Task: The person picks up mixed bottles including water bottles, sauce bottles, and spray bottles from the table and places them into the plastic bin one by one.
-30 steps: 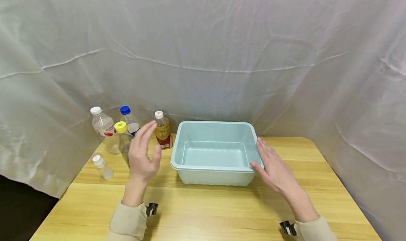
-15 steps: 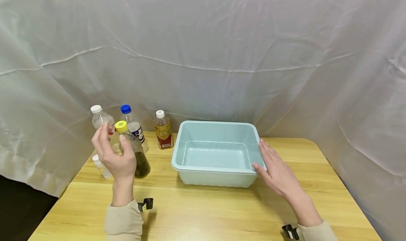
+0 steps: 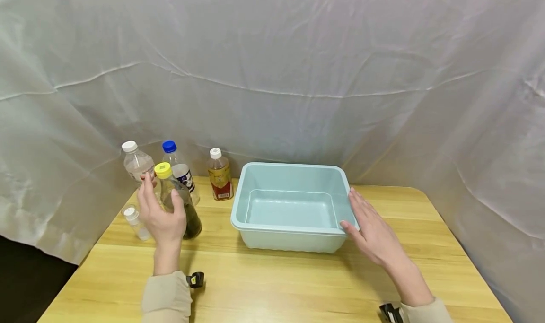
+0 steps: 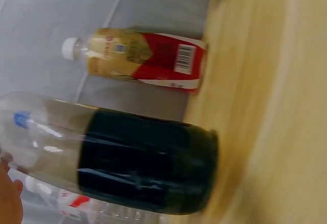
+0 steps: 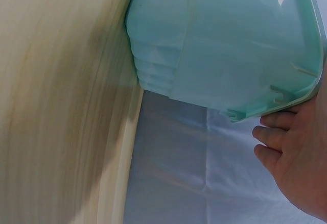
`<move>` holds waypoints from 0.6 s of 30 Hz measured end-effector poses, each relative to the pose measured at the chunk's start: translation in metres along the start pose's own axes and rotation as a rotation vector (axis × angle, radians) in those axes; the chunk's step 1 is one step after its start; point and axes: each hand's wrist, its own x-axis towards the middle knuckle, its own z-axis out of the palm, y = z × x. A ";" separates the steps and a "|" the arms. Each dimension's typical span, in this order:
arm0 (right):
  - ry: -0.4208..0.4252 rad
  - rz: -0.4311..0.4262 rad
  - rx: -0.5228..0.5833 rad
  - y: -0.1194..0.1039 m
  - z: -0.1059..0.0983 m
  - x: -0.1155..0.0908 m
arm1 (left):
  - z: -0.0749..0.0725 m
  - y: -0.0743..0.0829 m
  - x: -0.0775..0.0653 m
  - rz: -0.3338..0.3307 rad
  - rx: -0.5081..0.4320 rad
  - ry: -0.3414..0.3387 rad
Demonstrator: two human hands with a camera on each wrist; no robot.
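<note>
My left hand [image 3: 163, 219] is raised at a bottle of dark liquid with a yellow cap [image 3: 163, 170]. Its fingers lie to the bottle's left and its thumb crosses in front; contact cannot be made out. In the left wrist view the dark bottle [image 4: 143, 160] stands upright on the table, with fingertips at the image edge by its upper part. My right hand [image 3: 372, 231] rests along the right rim of a pale blue plastic basin [image 3: 294, 240], fingers fairly straight and thumb at the front corner. The right wrist view shows those fingers [image 5: 271, 138] just below the basin's rim.
Behind the dark bottle stand a clear bottle with a blue cap [image 3: 169, 147] and a clear white-capped bottle [image 3: 135, 162]. A small white-capped container [image 3: 135, 222] is at left. A red-and-gold labelled bottle [image 3: 220, 178] stands left of the basin. Grey cloth [image 3: 272, 77] hangs behind the table.
My left hand has moved left from before the dark bottle, then slightly back right and lower beside it. The right hand stays on the basin's rim.
</note>
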 end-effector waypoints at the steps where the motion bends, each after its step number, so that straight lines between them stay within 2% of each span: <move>1: 0.002 -0.001 -0.001 0.000 0.000 0.000 | 0.001 -0.001 -0.002 0.001 0.007 -0.005; 10: 0.002 0.006 0.000 -0.001 -0.001 0.000 | 0.006 -0.008 -0.022 -0.037 0.064 -0.102; 18: 0.005 0.005 -0.002 -0.001 0.000 0.000 | 0.008 -0.011 -0.030 -0.021 0.127 -0.128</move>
